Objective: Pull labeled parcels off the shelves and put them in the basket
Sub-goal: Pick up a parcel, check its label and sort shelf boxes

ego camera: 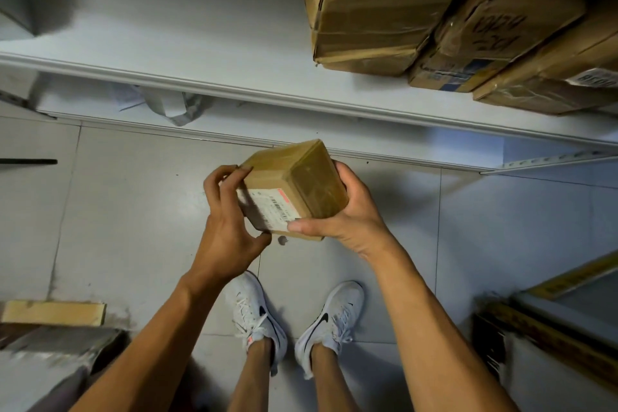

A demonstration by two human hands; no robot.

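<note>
Now both hands, left and right, grip a small taped parcel in front of the shelf, label turned upward, probably to check it; no basket shows.

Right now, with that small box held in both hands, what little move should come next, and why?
Probably carry it away from the shelf toward the basket, which this view does not show. The small parcel is already off the shelf, gripped by the left hand and right hand, and its white barcode label faces up, so it looks like a labeled one ready to drop in.
</note>
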